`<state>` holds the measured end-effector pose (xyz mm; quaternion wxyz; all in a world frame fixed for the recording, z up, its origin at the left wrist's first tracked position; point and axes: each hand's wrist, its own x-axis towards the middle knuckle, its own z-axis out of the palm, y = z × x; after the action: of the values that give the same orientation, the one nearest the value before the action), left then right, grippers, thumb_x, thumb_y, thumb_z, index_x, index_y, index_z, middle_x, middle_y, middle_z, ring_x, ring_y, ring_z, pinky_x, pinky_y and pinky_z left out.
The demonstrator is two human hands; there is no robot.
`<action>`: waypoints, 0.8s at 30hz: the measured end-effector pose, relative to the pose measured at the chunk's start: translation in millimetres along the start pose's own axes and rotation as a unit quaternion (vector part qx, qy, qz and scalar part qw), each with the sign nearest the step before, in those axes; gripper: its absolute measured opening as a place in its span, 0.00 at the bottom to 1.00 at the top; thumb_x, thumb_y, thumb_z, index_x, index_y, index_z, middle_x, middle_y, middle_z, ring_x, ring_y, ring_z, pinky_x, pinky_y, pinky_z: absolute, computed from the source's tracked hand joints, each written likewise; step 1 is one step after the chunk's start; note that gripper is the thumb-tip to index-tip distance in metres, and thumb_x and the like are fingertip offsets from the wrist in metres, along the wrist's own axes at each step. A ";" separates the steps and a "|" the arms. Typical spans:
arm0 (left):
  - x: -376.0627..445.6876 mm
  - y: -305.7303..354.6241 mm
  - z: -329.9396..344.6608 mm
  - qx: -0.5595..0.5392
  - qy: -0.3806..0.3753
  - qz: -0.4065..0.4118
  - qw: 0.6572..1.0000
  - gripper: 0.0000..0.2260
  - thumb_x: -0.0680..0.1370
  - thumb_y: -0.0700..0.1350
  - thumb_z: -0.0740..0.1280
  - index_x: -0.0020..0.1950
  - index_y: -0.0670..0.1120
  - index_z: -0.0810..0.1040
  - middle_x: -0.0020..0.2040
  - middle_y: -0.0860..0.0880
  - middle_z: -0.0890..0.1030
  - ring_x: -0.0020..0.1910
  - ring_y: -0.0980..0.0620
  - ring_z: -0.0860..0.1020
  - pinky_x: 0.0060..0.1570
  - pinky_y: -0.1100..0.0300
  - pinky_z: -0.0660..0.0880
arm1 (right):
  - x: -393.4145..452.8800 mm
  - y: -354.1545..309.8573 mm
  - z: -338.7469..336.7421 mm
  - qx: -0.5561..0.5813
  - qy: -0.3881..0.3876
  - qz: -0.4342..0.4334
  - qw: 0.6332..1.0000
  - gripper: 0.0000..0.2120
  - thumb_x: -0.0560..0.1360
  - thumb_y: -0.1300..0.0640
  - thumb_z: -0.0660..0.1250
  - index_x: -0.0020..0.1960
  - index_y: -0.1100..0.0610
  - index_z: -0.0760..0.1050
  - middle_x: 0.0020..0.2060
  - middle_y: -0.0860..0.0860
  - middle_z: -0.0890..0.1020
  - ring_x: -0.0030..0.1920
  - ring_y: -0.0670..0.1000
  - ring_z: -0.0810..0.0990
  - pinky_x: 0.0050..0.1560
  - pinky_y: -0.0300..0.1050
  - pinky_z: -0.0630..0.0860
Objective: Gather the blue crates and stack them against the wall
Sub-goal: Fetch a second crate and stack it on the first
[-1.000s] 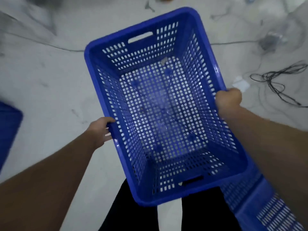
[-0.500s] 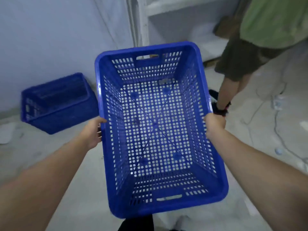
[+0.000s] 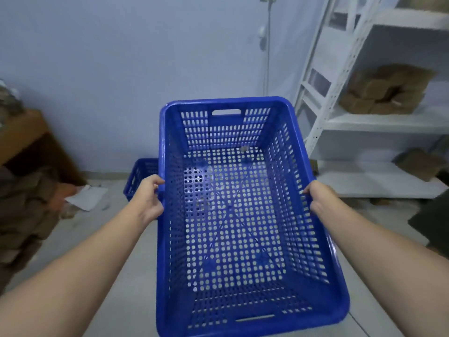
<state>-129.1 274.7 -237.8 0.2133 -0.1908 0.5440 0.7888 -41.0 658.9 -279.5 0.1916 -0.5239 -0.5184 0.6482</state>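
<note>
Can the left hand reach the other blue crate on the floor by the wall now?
Probably not: the left hand grips the carried crate, which mostly hides the floor crate farther ahead.

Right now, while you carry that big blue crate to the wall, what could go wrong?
The carried crate hides most of the floor ahead, so a foot might catch the crate on the floor by the wall or the paper lying beside it. The left hand and right hand grip only the side rims, so the carried crate could tip or slip. The shelf stands close on the right, and a corner might bump it.
</note>
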 end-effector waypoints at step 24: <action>300.4 146.9 -20.8 -0.156 0.204 -0.039 0.966 0.04 0.71 0.43 0.61 0.44 0.46 0.71 0.46 0.46 0.77 0.45 0.44 0.78 0.58 0.44 0.73 | 139.0 -159.9 505.5 -0.224 -0.113 -0.105 0.962 0.08 0.73 0.64 0.58 0.47 0.53 0.70 0.33 0.52 0.70 0.34 0.50 0.70 0.27 0.41 0.68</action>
<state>-458.8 247.2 -290.8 0.0967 -0.3995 0.4386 0.7992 -584.3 593.0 -250.4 0.0762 -0.4191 -0.7207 0.5469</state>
